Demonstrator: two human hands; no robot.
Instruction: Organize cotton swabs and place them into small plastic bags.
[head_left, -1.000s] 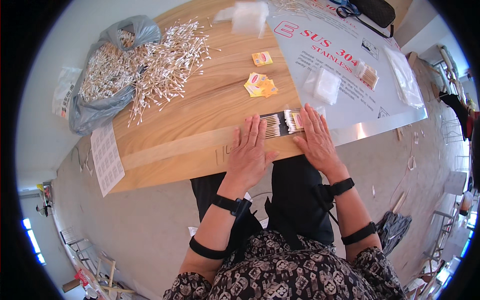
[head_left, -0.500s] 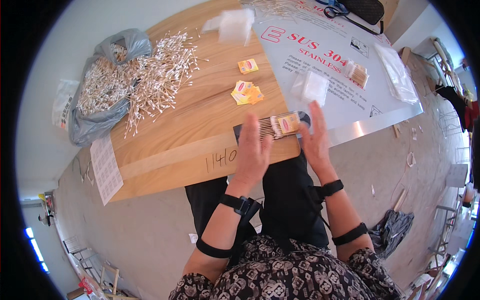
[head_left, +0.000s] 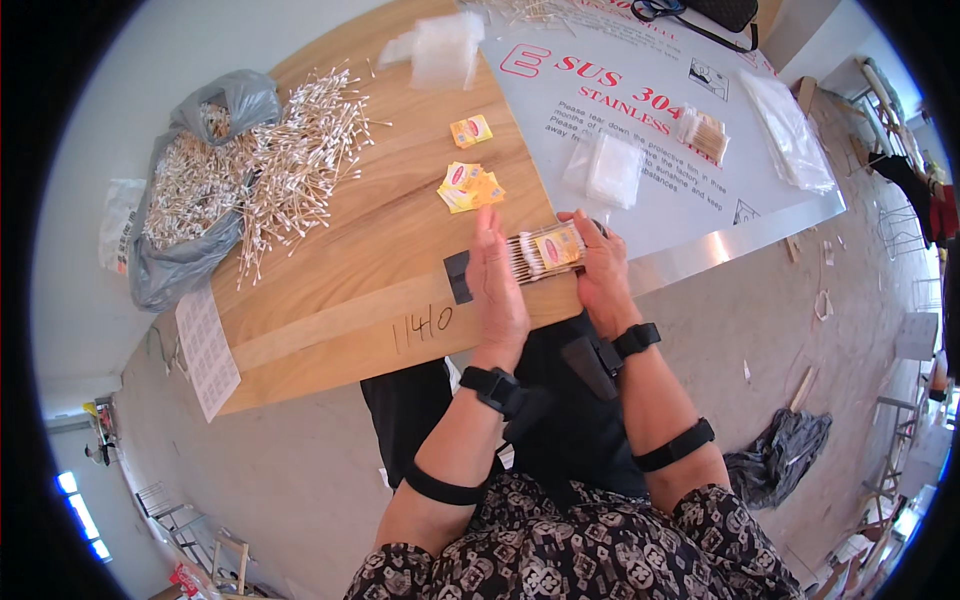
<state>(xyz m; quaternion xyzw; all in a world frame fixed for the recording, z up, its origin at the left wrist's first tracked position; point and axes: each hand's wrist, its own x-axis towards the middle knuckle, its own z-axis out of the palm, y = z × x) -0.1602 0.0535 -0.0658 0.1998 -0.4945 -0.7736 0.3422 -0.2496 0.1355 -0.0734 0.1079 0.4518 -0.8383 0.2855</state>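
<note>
A row of cotton swabs (head_left: pixel 522 260) lies near the table's front edge, with a small yellow card (head_left: pixel 557 248) on top of its right part. My left hand (head_left: pixel 497 290) stands on edge at the row's left end, fingers stretched out and held together. At the other end, my right hand (head_left: pixel 604 272) has its fingers bent around the swabs; its grip is partly hidden. A dark flat holder (head_left: pixel 457 278) shows left of my left hand. Further back on the wood lie several loose yellow cards (head_left: pixel 470 188) and another yellow card (head_left: pixel 470 130).
A grey plastic bag (head_left: pixel 165 278) spills a heap of cotton swabs (head_left: pixel 310 150) at left, near a printed white sheet (head_left: pixel 208 350). On the metal sheet (head_left: pixel 640 70) lie clear bags (head_left: pixel 613 170), a packed swab bundle (head_left: pixel 704 135) and a long clear plastic bag (head_left: pixel 785 130).
My right hand has gone from stretched fingers to bent ones around the right end of the swabs. My left hand stays flat beside the other end. The whole view has shifted slightly.
</note>
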